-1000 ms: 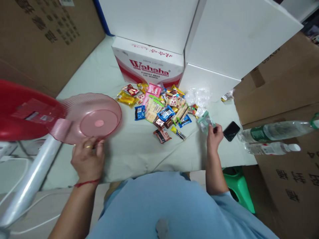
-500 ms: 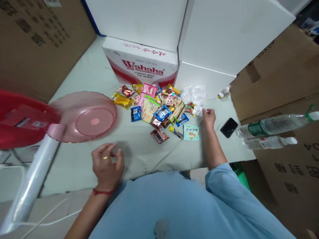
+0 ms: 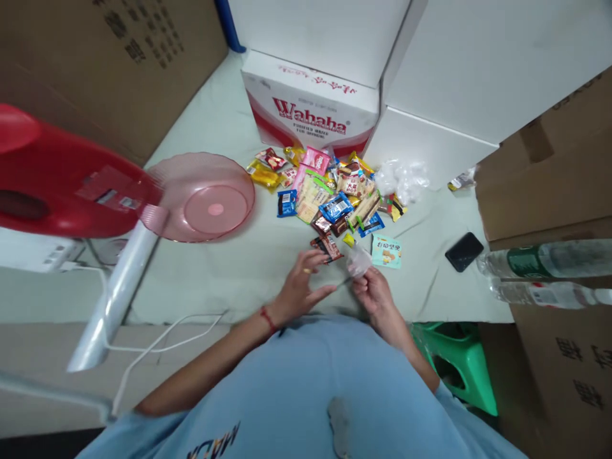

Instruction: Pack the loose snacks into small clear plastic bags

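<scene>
My right hand (image 3: 375, 292) is closed on a small crumpled clear plastic bag (image 3: 358, 260) close to my body, in front of the snack heap. My left hand (image 3: 303, 284) is open beside it, thumb apart from the fingers, its fingertips close to a brown snack packet (image 3: 329, 248). To the right of the bag lies a pale green snack packet (image 3: 386, 251). Beyond the hands, a heap of wrapped snacks includes a blue packet (image 3: 336, 207) and a pink packet (image 3: 315, 160). More crumpled clear plastic bags (image 3: 404, 180) lie at its right end.
A pink ridged plate (image 3: 205, 172) stands on the left, beside a red plastic object (image 3: 71, 178) and a plastic-wrapped roll (image 3: 115, 293). A Wahaha carton (image 3: 310, 115) stands behind the heap. On the right are a black phone (image 3: 463, 252), two bottles (image 3: 549, 260) and a green stool (image 3: 459, 363).
My right hand has come from the clear bags toward my body with one bag in it. My left hand has moved right and now faces it. The camera view has shifted.
</scene>
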Available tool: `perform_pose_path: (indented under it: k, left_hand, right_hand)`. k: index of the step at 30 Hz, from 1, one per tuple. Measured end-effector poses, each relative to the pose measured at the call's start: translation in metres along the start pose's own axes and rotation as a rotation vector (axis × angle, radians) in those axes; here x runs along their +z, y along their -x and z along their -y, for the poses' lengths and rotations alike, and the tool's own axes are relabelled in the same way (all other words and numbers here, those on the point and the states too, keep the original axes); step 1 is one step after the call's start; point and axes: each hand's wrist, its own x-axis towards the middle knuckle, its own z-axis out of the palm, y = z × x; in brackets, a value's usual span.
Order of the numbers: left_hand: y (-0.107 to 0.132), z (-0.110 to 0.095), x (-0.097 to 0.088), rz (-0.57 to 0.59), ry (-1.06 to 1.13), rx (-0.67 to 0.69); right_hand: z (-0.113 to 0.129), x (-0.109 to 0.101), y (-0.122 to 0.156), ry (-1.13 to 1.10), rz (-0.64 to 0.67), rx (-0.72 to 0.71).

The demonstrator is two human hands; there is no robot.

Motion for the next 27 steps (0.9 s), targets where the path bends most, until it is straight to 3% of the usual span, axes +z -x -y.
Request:
perform_pose_path:
  k: [2, 4, 8, 10, 13, 16, 18, 20, 21, 22, 25, 27]
  left_hand:
    - [-0.019, -0.002, 0.014, 0.067, 0.064, 0.033]
    - [-0.031, -0.001, 0.020, 0.086, 0.133, -0.003]
    - [-0.036, 0.009, 0.011, -0.007, 0.289, -0.252]
    - [-0.030, 0.014, 0.005, -0.043, 0.360, -0.399]
    - [-0.019, 0.017, 0.001, -0.062, 0.466, -0.527]
    - [-0.010, 0.018, 0.002, -0.022, 0.562, -0.564]
    - [-0.006, 0.019, 0.002, -0.039, 0.604, -0.589]
    - [-0.002, 0.020, 0.002, -0.092, 0.630, -0.619]
    - [-0.001, 0.020, 0.001, -0.114, 0.648, -0.635]
    - [0.000, 0.019, 0.000, -0.127, 0.676, -0.650]
    - [0.001, 0.016, -0.004, -0.086, 0.827, -0.713]
    - [0.000, 0.015, -0.010, -0.035, 0.913, -0.764]
  right_hand:
    - [-0.014, 0.010, 0.010, -0.014, 0.004, 0.060]
    - [-0.011, 0.009, 0.014, -0.015, 0.004, 0.089]
    - [0.013, -0.014, 0.016, 0.119, -0.018, 0.060]
    - [0.020, -0.023, 0.017, 0.266, -0.042, -0.070]
    - [0.018, -0.021, 0.011, 0.525, -0.005, -0.376]
    - [0.008, -0.010, -0.004, 0.750, 0.099, -0.439]
    - [0.006, -0.003, -0.016, 0.792, -0.005, -0.444]
    - [0.008, 0.000, -0.022, 0.776, -0.172, -0.535]
    - [0.009, 0.002, -0.023, 0.782, -0.186, -0.598]
    - [0.011, 0.004, -0.022, 0.824, -0.119, -0.658]
    - [0.011, 0.012, -0.013, 1.054, 0.324, -0.770]
    - [0.009, 0.019, -0.009, 1.131, 0.479, -0.816]
